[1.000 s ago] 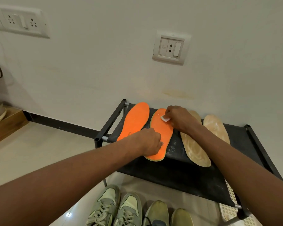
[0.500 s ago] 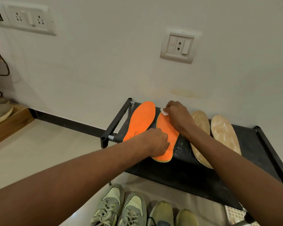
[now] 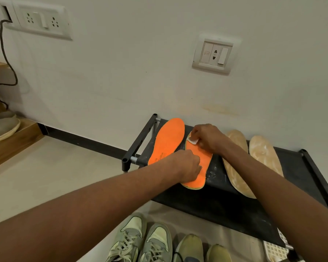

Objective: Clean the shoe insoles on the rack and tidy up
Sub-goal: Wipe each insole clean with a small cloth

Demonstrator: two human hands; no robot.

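the right hand [image 3: 209, 138], pinching a small white wipe [image 3: 193, 140], has slid up to the toe of the second orange insole [image 3: 199, 167] near the rack [image 3: 235, 205]'s back-left corner; the left hand [image 3: 187, 166], fingers curled, still pins its heel. scrubbing continues, and the tan insoles [image 3: 263, 154] look uncleaned.

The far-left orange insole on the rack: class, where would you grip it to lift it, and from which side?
Pinch the toe end of the far-left orange insole from the left, over the rack rail. It lies flat and thin; that end is bare, while the left hand covers its heel end.
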